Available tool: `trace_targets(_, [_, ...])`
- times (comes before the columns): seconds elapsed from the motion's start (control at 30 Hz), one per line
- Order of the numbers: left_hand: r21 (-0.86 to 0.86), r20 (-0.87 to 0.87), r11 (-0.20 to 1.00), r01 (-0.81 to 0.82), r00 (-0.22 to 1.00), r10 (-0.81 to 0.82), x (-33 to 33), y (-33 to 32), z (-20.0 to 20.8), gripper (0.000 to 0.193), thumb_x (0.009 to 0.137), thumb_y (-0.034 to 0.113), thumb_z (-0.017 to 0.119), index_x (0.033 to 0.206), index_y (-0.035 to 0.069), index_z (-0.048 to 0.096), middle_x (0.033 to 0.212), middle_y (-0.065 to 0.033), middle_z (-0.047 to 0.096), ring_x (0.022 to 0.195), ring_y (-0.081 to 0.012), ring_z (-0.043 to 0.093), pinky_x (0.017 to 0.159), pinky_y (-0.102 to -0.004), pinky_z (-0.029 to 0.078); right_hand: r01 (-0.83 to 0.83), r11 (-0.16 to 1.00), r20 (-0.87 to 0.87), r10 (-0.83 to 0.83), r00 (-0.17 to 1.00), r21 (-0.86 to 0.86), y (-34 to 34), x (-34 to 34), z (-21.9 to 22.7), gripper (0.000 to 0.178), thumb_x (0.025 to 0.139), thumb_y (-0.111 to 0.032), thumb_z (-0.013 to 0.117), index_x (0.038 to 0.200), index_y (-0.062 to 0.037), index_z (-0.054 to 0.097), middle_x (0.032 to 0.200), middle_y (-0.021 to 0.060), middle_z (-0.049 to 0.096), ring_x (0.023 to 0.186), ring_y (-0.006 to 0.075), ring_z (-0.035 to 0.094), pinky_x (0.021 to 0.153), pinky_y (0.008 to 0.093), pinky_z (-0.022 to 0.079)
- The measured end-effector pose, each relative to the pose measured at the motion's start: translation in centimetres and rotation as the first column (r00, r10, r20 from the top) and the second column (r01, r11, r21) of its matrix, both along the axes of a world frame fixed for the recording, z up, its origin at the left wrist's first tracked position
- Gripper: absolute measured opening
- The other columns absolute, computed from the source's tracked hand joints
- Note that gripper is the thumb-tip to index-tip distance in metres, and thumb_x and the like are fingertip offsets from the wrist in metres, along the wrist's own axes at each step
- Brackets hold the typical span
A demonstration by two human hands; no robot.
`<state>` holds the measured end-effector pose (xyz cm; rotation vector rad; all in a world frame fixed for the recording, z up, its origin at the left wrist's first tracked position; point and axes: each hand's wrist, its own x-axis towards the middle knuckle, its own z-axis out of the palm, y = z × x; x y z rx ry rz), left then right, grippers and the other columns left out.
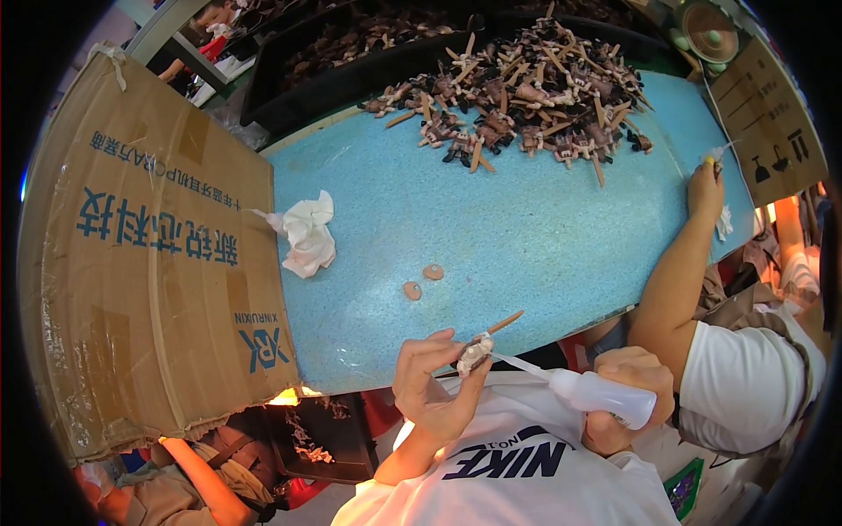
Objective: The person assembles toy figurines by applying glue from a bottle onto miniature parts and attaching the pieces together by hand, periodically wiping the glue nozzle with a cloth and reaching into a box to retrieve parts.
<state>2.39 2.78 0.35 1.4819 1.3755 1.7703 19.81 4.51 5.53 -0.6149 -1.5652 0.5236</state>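
Observation:
In my left hand [434,381] is a small painted figurine [475,354], pinched between the fingertips; a thin brown stick-like part [505,322] juts from it toward the upper right. My right hand [633,375] grips a translucent white squeeze bottle [610,401], tilted so its long thin nozzle [522,365] points left at the figurine. The nozzle's tip is close to the figurine; whether they touch I cannot tell. Ahead of my hands, two small tan oval pieces [423,281] lie on the blue tabletop [526,237].
A large heap of similar figurines [535,96] covers the far tabletop, before black bins [272,88]. At left, crumpled tissue [311,237] lies beside a cardboard box [149,263]. At right, a co-worker's hand [704,191] holds a small thin-tipped bottle near another carton [772,123].

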Motion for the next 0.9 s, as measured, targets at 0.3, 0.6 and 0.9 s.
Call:
trace_targets(0.3, [-0.013, 0.05, 1.0, 0.006, 0.999, -0.005, 0.1, -0.1, 0.1, 0.029, 0.06, -0.004, 0.075, 0.084, 0.001, 0.06, 0.078, -0.0086, 0.06, 0.075, -0.0201, 0.058, 0.076, -0.0383, 0.05, -0.035, 0.998, -0.002, 0.035, 0.999, -0.042, 0.1, 0.0, 0.3, 0.035, 0.069, -0.012, 0.07, 0.094, 0.0063, 0.053, 0.06, 0.02, 0.061, 0.037, 0.0161, 0.052, 0.033, 0.0248, 0.038])
trace_targets(0.6, [-0.023, 0.056, 1.0, 0.001, 0.998, 0.0, 0.0, -0.1, 0.0, 0.028, 0.06, -0.003, 0.075, 0.084, 0.001, 0.06, 0.078, -0.0081, 0.061, 0.074, -0.0195, 0.057, 0.077, -0.0389, 0.049, 0.064, 0.998, -0.07, -0.064, 0.995, 0.0, -0.3, -0.2, -0.8, 0.038, 0.067, -0.014, 0.072, 0.091, 0.0076, 0.053, 0.057, 0.018, 0.06, 0.037, 0.0184, 0.053, 0.033, 0.0263, 0.04])
trace_targets(0.9, [-0.027, -0.019, 0.995, 0.092, 0.996, -0.092, -0.5, -0.2, 0.1, 0.032, 0.063, -0.005, 0.071, 0.09, 0.002, 0.057, 0.083, -0.0084, 0.053, 0.079, -0.0165, 0.052, 0.083, -0.0412, 0.048, -0.182, 0.977, -0.084, 0.173, 0.981, -0.113, -0.2, -0.2, -0.1, 0.034, 0.07, -0.012, 0.07, 0.093, 0.0066, 0.053, 0.053, 0.0147, 0.057, 0.04, 0.0186, 0.053, 0.034, 0.0261, 0.04])
